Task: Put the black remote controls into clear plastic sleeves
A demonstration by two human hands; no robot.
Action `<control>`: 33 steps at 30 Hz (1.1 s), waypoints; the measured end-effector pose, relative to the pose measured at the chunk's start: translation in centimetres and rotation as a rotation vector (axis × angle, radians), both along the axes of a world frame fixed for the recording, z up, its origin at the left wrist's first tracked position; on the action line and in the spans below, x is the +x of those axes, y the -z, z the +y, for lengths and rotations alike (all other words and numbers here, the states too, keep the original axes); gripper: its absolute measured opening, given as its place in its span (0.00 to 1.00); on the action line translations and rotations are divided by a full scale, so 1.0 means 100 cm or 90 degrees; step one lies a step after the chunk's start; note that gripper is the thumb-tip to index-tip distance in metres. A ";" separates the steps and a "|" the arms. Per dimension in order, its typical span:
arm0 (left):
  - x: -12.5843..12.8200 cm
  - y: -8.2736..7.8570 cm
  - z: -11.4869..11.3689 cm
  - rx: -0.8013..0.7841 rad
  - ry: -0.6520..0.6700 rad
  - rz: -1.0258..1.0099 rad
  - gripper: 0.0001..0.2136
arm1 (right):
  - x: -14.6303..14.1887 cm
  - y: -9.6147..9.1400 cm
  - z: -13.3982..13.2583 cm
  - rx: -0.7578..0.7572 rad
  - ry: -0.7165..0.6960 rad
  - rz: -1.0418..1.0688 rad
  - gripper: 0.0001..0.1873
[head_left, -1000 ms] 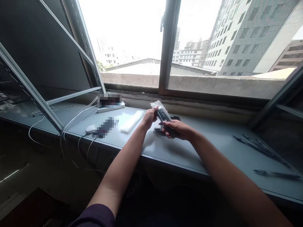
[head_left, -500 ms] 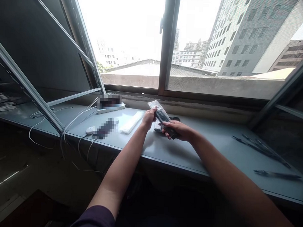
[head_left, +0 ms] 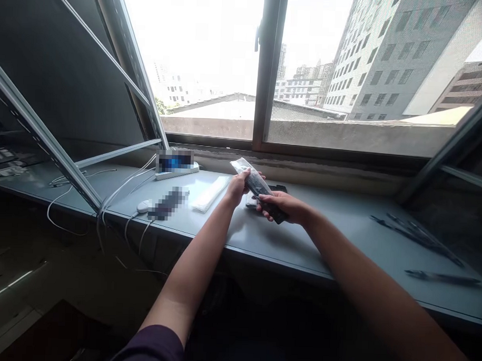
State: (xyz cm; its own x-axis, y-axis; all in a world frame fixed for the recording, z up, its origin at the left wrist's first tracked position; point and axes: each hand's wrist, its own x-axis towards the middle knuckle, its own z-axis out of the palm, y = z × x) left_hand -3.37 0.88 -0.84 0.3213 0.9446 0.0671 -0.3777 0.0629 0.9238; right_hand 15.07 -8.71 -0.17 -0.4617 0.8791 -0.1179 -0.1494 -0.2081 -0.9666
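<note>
Both grips at work on one thing: a slim dark device [head_left: 260, 185] in a clear plastic sleeve [head_left: 240, 163], raised above the grey bench [head_left: 342, 236]. It slants between the two grips, far end toward the left, near end toward the right.

Left grip [head_left: 236, 190]: grasping the sleeve at its far part, thumb on top; the sleeve's pale end sticks out beyond the fingertips. Right grip [head_left: 284, 205]: fingers wrapped round the device's near part, thumb on top, dark end showing below the fingers.

Just under and between the grips, a small clear-wrapped packet [head_left: 251, 201], partly hidden. Just beyond the right grip, a black object [head_left: 281, 189], mostly covered; cannot tell what.

Left of the left grip, near: flat clear plastic sleeves [head_left: 211, 195] on the bench. Further left: a pixel-masked dark item [head_left: 169, 203], a white round disc [head_left: 143, 205] beside it with a white cable. Beyond these, left and farther than the left grip: a white power strip [head_left: 178, 171], its top masked.

Well to the right of the right grip: several slender dark items [head_left: 416, 238], blurred, and a lone one [head_left: 443, 278] nearer the bench edge.
</note>
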 end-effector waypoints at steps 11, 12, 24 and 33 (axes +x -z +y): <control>-0.003 0.001 -0.002 0.052 0.092 0.076 0.22 | 0.003 -0.006 -0.002 0.020 -0.019 -0.027 0.20; -0.003 -0.001 -0.002 0.059 0.063 0.061 0.21 | 0.003 -0.006 -0.002 0.016 -0.017 -0.028 0.20; -0.018 -0.008 0.008 -0.012 -0.266 -0.168 0.22 | 0.010 -0.002 0.008 0.028 0.115 0.028 0.16; -0.009 -0.005 0.003 0.027 -0.180 -0.156 0.21 | 0.008 -0.010 0.001 0.081 0.091 0.090 0.20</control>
State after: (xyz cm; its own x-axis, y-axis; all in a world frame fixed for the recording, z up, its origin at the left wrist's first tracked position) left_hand -4.31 1.18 -0.31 0.0174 0.9883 0.1512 -0.5847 -0.1126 0.8034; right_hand 15.86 -8.60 0.82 -0.3351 0.9406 0.0547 -0.3040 -0.0529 -0.9512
